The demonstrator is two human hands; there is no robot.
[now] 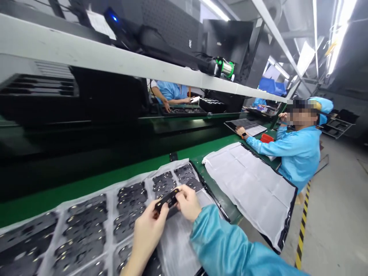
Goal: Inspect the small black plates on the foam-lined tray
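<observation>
Between my two hands is a small, elongated black part with tiny gold-coloured spots; its exact kind I cannot make out. The fingers and thumb of my left hand pinch its near left end. At the far right end, my right hand grips it with bent fingers, below a blue sleeve. Directly beneath the hands lies a tray lined with white sheeting, whose compartments hold many similar flat black parts with shiny dots. The fingers cover some of the held part.
A second tray covered with a white sheet lies to the right on the green bench. Beyond it sits a co-worker in blue, near a red box. A white shelf beam crosses above the bench, with a green-ended spool on it.
</observation>
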